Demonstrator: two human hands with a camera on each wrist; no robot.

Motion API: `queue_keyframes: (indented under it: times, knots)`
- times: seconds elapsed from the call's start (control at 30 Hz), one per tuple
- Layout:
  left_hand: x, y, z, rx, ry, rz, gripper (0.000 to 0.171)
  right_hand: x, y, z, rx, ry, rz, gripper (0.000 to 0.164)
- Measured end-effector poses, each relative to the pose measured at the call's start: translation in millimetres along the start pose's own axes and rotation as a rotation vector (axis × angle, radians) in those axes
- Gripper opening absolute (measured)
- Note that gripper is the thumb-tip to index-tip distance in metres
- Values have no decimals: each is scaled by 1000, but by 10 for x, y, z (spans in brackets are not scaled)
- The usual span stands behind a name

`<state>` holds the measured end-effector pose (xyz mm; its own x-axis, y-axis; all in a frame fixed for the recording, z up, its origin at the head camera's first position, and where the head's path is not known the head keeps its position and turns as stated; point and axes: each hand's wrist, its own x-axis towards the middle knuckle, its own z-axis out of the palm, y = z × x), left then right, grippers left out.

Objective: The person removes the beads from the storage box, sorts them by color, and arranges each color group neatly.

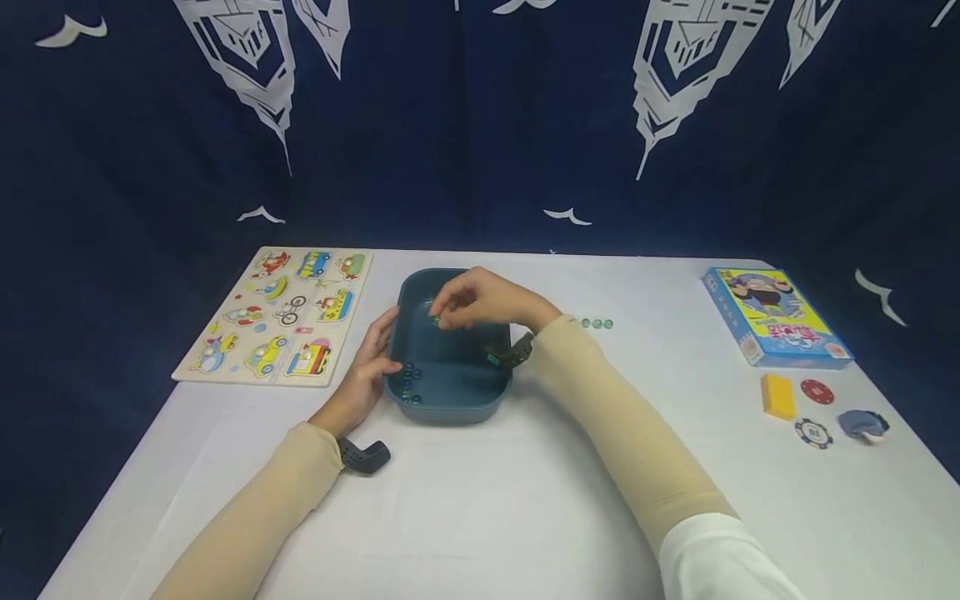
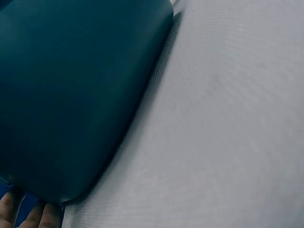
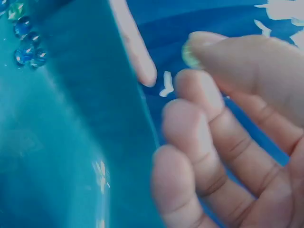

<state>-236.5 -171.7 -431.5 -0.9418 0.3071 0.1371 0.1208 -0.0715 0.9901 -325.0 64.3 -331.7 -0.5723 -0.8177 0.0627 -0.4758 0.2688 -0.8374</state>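
Note:
A dark teal plastic bin (image 1: 450, 414) stands on the white table. My left hand (image 1: 363, 375) grips its left side, thumb over the rim and fingers along the outer wall. In the left wrist view only some fingertips (image 2: 40, 216) show beside the bin wall (image 2: 80, 95). Over the bin, my right hand (image 1: 487, 300) pinches a green glass marble (image 3: 190, 56) between thumb and forefinger. Several blue and green marbles (image 1: 408, 379) lie in the bin's near left corner. To the right of the bin, green marbles (image 1: 597, 323) sit in a row, partly beside my right wrist.
A wooden vehicle puzzle board (image 1: 262, 321) lies at the left. On the right are a blue and yellow box (image 1: 776, 317), a yellow block (image 1: 777, 396), a red chip (image 1: 817, 392), a black and white chip (image 1: 813, 433) and a small blue-grey object (image 1: 862, 423). A dark patterned curtain (image 1: 465, 125) hangs behind.

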Motion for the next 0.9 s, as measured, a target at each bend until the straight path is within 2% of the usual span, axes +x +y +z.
queue_keyframes:
  times: [0.13, 0.47, 0.67, 0.9]
  knots:
    - [-17, 5, 2, -8, 7, 7, 87, -295, 20, -113, 74, 123, -31, 19]
    - [-63, 29, 8, 4, 9, 10, 87, -1020, 168, -403, 174, 443, 36, 20]
    - [-65, 33, 17, -3, 6, 0, 87, -1410, 394, -553, 194, 621, 111, 18]
    - [-47, 24, 46, -13, 13, 4, 87, -1721, 712, -634, 197, 783, 242, 22]
